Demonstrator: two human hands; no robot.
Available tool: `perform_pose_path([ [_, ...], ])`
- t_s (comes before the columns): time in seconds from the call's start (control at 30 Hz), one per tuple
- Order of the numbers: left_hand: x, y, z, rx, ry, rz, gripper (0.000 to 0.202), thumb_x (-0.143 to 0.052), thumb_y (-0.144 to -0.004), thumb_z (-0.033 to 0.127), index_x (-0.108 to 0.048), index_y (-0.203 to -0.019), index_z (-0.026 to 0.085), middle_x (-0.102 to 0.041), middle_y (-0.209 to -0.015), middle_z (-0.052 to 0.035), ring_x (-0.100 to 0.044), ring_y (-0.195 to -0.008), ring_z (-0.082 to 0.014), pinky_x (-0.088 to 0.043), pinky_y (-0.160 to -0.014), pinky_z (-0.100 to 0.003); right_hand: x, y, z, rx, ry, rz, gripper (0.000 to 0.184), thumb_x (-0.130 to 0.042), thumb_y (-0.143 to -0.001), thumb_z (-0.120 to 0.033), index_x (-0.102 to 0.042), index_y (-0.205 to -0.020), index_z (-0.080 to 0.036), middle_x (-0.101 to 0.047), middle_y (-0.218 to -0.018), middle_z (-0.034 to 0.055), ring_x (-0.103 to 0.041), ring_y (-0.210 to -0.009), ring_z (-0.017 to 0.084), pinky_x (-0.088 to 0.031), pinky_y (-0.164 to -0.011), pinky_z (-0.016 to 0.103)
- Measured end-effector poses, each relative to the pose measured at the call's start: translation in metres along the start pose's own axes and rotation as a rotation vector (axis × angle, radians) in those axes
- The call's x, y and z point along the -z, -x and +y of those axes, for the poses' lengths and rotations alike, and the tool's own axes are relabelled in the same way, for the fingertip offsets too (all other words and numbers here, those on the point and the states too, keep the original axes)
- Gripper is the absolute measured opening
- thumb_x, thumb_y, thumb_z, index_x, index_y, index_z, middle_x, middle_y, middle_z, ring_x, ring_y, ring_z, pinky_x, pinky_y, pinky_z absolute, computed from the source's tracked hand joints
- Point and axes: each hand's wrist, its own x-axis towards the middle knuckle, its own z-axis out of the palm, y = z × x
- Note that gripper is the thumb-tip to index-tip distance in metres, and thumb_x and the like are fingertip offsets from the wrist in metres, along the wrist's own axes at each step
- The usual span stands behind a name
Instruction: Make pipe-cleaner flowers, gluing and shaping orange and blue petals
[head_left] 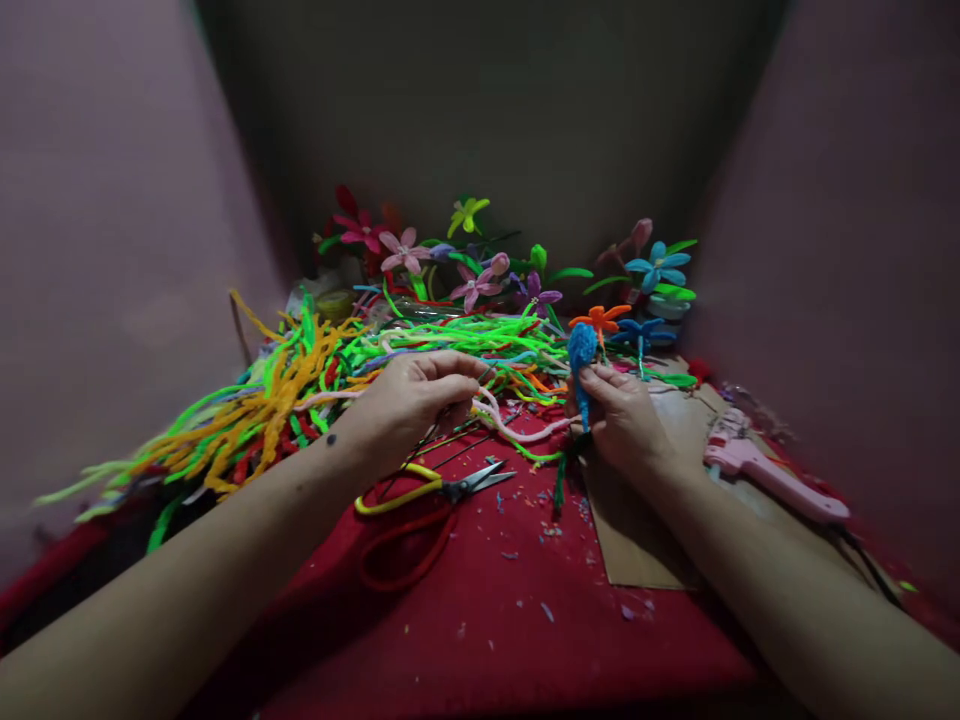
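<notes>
My left hand [420, 398] is closed in a pinch on a pale pink pipe cleaner [517, 428] that curves across the red cloth toward my right hand. My right hand [622, 415] grips a blue pipe-cleaner bud [581, 350] on a stem, held upright. Just below my left hand lie yellow-handled scissors [435, 485] and a red-handled pair [405, 555]. A heap of green, yellow and orange pipe cleaners [300, 380] spreads behind and to the left of my left hand.
Finished pipe-cleaner flowers [480, 275] in pink, purple, blue and orange stand at the back. A pink glue gun [765, 470] lies at the right on brown cardboard [637, 540]. Small clippings dot the red cloth [510, 620]. Pink walls close in on both sides.
</notes>
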Motion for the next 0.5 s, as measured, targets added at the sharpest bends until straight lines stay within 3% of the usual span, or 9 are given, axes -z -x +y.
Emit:
perform_pose_path([
  [0.1, -0.017, 0.006, 0.006, 0.03, 0.017, -0.034, 0.015, -0.057, -0.072, 0.02, -0.063, -0.086, 0.016, -0.055, -0.055, 0.0015, -0.043, -0.044, -0.007, -0.027, -0.042, -0.019, -0.001, 0.001, -0.004, -0.031, -0.129, -0.068, 0.014, -0.07, -0.063, -0.026, -0.06, -0.063, -0.017, -0.057, -0.055, -0.0021, -0.049, -0.047, 0.01, -0.041, -0.045, 0.022],
  [0.23, -0.042, 0.011, 0.01, 0.058, -0.022, -0.039, 0.008, -0.056, -0.074, 0.022, -0.058, -0.075, 0.015, -0.044, -0.049, 0.0057, -0.031, -0.04, -0.0041, -0.02, -0.04, -0.017, 0.001, 0.002, -0.006, -0.154, -0.276, -0.189, 0.01, -0.067, -0.068, -0.023, -0.06, -0.066, -0.017, -0.062, -0.064, 0.0004, -0.054, -0.055, 0.011, -0.047, -0.055, 0.025],
  [0.33, -0.057, 0.012, 0.01, 0.027, -0.041, -0.04, 0.016, -0.058, -0.074, 0.031, -0.056, -0.07, 0.016, -0.035, -0.048, 0.0079, -0.023, -0.039, -0.0038, -0.016, -0.039, -0.017, 0.002, 0.002, -0.007, -0.203, -0.325, -0.31, 0.008, -0.065, -0.071, -0.023, -0.062, -0.068, -0.015, -0.063, -0.065, 0.0016, -0.056, -0.056, 0.011, -0.048, -0.057, 0.025],
  [0.5, -0.074, 0.013, 0.013, -0.035, -0.144, 0.018, 0.024, -0.058, -0.073, 0.039, -0.067, -0.076, 0.018, -0.035, -0.042, 0.007, -0.023, -0.038, -0.0066, -0.016, -0.039, -0.021, 0.002, 0.0, -0.008, -0.189, -0.39, -0.387, 0.011, -0.061, -0.074, -0.023, -0.064, -0.067, -0.015, -0.063, -0.063, 0.0017, -0.055, -0.056, 0.012, -0.048, -0.057, 0.025],
])
